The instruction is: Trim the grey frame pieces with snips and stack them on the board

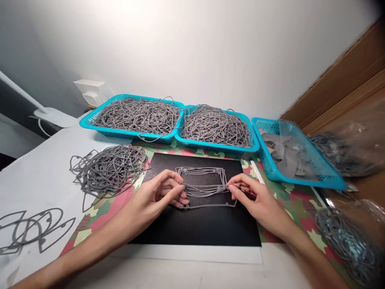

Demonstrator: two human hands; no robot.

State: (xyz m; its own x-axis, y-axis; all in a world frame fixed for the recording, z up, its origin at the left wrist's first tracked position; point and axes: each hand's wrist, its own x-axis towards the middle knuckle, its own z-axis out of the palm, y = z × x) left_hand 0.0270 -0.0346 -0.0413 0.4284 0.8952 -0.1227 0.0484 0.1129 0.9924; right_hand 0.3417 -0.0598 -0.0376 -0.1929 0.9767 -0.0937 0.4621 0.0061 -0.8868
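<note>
Over a black mat (195,230), a thin grey rectangular rubber gasket (210,206) is stretched between my hands. My left hand (168,190) pinches its left end between thumb and fingers. At the right end, the thumb and index finger of my right hand (248,192) close on the gasket. A slim dark-red tool (248,193), its kind unclear, lies within that hand. Beneath the held gasket, several similar gaskets (200,171) form a loose stack on the mat. My fingertips hide parts of the held gasket's ends.
Two blue baskets (218,148) at the back hold heaped gaskets. Another blue basket (300,182) holds grey flat scraps. A gasket pile (111,170) lies left, with loose gaskets (30,230) nearer. Bagged gaskets (345,241) and cardboard (339,76) are at the right.
</note>
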